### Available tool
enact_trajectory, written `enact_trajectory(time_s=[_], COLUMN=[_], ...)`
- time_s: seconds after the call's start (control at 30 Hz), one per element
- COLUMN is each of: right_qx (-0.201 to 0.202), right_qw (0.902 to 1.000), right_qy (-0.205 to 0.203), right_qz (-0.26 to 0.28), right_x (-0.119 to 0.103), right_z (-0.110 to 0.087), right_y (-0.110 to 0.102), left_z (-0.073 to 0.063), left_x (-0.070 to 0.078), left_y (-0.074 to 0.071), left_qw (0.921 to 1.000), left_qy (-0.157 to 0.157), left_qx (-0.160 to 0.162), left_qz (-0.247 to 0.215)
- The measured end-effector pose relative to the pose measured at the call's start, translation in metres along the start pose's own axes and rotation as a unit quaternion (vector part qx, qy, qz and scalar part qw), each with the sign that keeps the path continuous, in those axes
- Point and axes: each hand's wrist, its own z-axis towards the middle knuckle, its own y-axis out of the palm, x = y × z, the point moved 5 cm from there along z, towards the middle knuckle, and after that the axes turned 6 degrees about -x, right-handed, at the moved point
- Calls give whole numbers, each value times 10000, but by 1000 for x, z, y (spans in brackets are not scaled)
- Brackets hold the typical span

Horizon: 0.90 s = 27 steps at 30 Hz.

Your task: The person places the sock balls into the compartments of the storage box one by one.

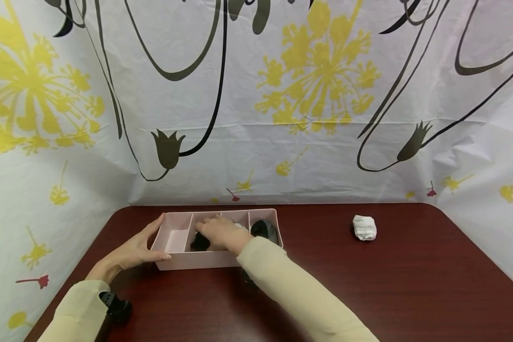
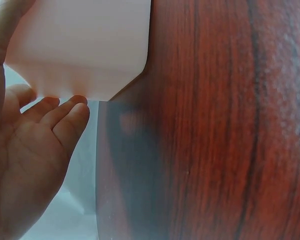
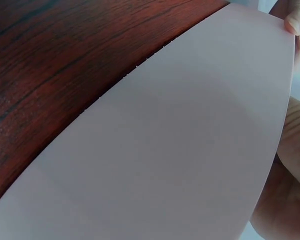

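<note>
A long pale pink box (image 1: 205, 260) with dividers stands on the table. My left hand (image 1: 130, 251) grips its left end, thumb along the front and fingers at the back corner; the left wrist view shows those fingers (image 2: 72, 117) against the end wall. My right hand (image 1: 222, 232) reaches down into the middle compartments, over a black cloth bundle (image 1: 200, 242). Its fingertips are hidden, so I cannot tell whether they pinch the bundle. White cloth (image 1: 241, 226) shows beside that hand. In the right-end compartment lies a dark grey and black bundle (image 1: 265, 230). The leftmost compartment holds nothing.
A small folded white cloth (image 1: 365, 228) lies on the dark red wooden table (image 1: 410, 285), toward the back right. Behind and beside the table hangs a white sheet (image 1: 239, 104) with yellow and dark flower prints. My right forearm (image 1: 299, 289) crosses the box's front wall.
</note>
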Motion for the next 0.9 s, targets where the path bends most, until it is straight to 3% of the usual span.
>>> enact_trajectory(time_s=[0.2,0.33,0.53,0.73,0.9], right_qx=[254,611,1373,2233,2820], right_qw=[9995,9950,9669,9389,9164], right_qy=[-112,-304,-790,-1482,-1727], right_qz=[146,734,2001,2160,2253], right_x=[3,6,11,15,24], right_z=[-3,-13,-39,-71,-101], right_y=[1,-3,-15,-15,-2], left_z=[1,1,1,0,-2], left_x=[1,1,2,3,3], left_y=[1,1,0,-1,-1], left_qw=[10000,10000,10000,9999,10000], left_qy=[22,64,12,49,28], left_qx=[11,18,-6,25,-17], left_qz=[26,38,-10,97,53])
